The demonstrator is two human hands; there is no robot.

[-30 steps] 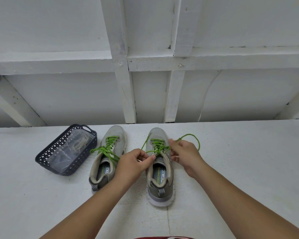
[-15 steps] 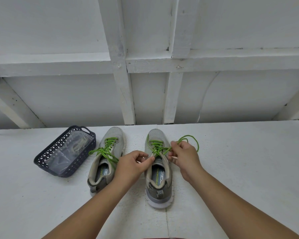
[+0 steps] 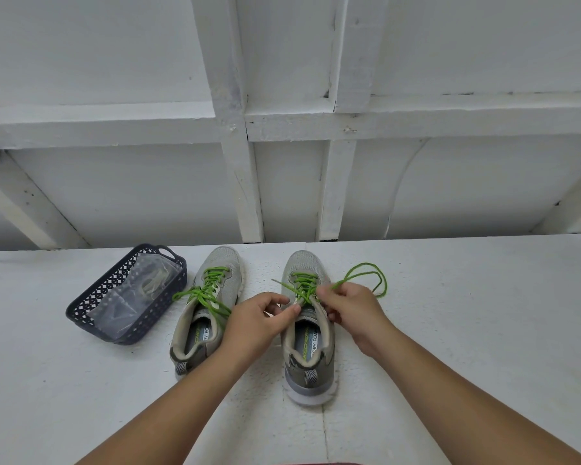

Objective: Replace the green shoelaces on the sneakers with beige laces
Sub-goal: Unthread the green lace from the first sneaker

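Green laces still run through both sneakers, so the task looks barely begun. On the right sneaker (image 3: 307,330) the bow is undone: the right hand (image 3: 353,308) pinches a green lace (image 3: 366,275) that loops loose onto the white table (image 3: 483,330), while the left hand (image 3: 259,317) pinches at the upper eyelets near the tongue. The left sneaker (image 3: 208,307) stays fully laced, its ends lying loose. Beige laces appear to sit bagged in the dark basket (image 3: 81,308), far left. Left to do, I judge: stripping 2 laces and threading 2 new ones.
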